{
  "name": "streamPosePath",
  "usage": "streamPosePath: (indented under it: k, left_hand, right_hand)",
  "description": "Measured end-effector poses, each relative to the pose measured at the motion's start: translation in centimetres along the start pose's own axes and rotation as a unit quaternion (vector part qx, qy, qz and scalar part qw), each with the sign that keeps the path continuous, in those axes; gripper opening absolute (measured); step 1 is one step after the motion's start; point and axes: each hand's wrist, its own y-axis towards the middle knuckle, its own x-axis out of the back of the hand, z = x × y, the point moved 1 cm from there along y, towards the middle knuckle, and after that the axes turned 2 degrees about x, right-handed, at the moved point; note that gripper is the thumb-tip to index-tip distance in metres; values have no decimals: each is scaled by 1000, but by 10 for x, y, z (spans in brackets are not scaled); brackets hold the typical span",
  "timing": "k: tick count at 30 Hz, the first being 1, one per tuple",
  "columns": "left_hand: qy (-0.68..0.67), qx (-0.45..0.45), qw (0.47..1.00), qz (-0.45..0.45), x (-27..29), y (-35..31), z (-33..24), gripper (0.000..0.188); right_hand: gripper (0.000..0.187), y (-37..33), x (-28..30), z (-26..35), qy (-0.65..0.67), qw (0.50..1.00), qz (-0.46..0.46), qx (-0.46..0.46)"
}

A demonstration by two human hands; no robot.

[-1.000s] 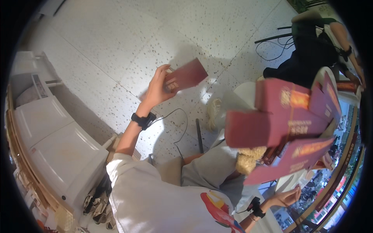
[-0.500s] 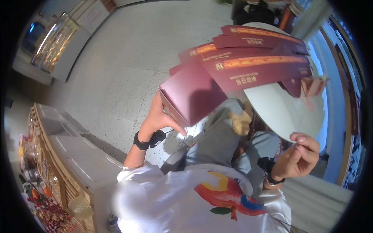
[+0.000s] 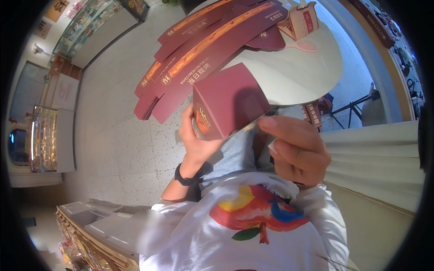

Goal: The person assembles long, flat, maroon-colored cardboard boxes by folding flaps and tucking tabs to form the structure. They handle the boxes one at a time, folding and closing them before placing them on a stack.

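The left forearm [image 3: 174, 190] slants up and rightward to the left wrist [image 3: 191, 168]. The left hand [image 3: 200, 150] is spread in a grip, one finger stretched upward. The right hand [image 3: 302, 151] is raised just beside, its fingers bent and tips pointing left; it mostly hides the right wrist.

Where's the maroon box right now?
Head view, just above centre: the maroon box is in the left hand, with the right hand close at its lower right and flat cartons on the white table beyond.
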Motion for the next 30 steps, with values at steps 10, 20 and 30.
streamPosePath:
  k: [10, 20, 30]
  left_hand:
    - [7, -17, 1000, -17, -1, -4, 10, 74]
    - [39, -9, 999, -2, 10, -9, 15, 73]
    - [-65, -136, 987, -62, -5, 5, 0, 84]
  right_hand:
    - [25, -12, -9, -8, -26, 999, -7, 18]
    - [21, -7, -27, -12, -54, 992, -82, 74]
    - [23, -8, -22, -1, -65, 998, -22, -11]
